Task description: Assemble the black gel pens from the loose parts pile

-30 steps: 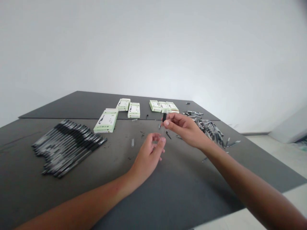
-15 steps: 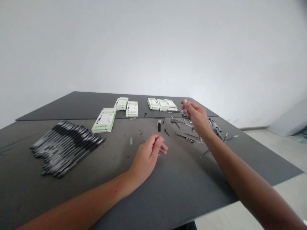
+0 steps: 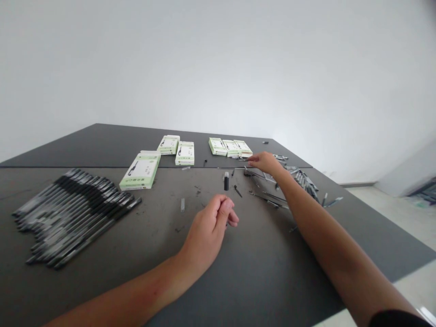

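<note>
Head view: six boxes point(image 3: 140, 171) beyond the left hand point(image 3: 211, 222) bear pen pictures and lettering too small to read. The tabletop's point(image 3: 259, 277) right edge runs outside the right forearm point(image 3: 323, 240); room lies open between the forearms. One black cylinder point(image 3: 226, 183) sits just beyond the left hand, whose fingers curl, contents hidden. The right hand point(image 3: 264, 162) bunches its fingertips among scattered pen parts point(image 3: 273, 204); I cannot tell whether it grips one. Overlapping pens point(image 3: 78, 213), hard to count, lie left of the left hand.
</note>
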`<state>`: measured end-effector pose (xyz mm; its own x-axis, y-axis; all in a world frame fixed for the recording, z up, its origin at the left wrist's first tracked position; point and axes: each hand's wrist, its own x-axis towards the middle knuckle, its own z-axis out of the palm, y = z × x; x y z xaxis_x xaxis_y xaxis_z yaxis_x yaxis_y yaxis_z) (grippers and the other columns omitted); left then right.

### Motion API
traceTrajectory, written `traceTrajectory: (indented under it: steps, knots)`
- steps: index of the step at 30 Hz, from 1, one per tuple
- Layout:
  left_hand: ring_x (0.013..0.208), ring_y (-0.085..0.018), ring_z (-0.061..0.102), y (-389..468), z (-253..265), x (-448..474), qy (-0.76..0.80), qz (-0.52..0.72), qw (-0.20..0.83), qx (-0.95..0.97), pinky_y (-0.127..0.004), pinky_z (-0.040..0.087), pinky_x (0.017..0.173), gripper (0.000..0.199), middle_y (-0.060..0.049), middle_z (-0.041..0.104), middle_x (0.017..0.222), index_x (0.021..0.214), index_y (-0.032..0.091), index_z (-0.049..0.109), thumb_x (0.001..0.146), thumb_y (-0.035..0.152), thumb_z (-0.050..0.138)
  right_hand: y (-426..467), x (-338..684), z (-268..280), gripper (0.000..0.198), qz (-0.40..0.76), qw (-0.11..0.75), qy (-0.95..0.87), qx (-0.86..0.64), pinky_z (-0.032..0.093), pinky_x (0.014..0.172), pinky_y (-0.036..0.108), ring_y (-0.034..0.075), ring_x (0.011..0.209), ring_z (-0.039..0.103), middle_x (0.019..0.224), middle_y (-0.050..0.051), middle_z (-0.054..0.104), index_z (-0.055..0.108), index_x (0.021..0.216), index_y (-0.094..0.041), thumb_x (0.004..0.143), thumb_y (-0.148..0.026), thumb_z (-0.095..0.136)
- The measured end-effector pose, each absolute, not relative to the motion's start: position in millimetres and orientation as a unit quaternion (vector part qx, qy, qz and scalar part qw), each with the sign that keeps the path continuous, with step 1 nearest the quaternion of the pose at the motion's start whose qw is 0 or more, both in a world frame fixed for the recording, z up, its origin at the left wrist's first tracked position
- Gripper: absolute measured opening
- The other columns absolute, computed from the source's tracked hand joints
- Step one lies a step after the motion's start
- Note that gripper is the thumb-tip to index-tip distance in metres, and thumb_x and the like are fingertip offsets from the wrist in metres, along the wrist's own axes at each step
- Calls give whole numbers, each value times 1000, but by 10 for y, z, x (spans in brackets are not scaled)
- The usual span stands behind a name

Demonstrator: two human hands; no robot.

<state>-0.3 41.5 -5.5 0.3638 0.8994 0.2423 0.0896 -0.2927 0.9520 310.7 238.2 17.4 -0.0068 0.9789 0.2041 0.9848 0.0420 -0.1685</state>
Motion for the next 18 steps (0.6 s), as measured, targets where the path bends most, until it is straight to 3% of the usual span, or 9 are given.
traceTrajectory:
  steps: [4,11,18]
  knots:
    - [82,-19,73,406,-39,-5,370,424,464,684,-31,53,76,31,-2,74,85,101,22,60,113,43,41,2386,3193,215,39,-21,118,-703,-701,54,94,40,33,110,76,117,9,84,84,124,-28,92,-43,69]
    - [82,-19,74,390,-16,-12,366,421,461,690,-30,54,73,31,-2,75,88,98,23,60,113,43,42,2302,3225,262,42,61,102,-732,-670,53,79,33,26,92,76,99,6,85,89,105,-26,87,-60,74]
    - [84,-19,75,392,-19,-14,364,417,449,701,-29,55,73,31,-3,75,89,99,23,61,113,43,42,2240,3111,354,39,110,55,-737,-665,49,71,33,23,79,72,80,4,81,87,81,-25,78,-64,80]
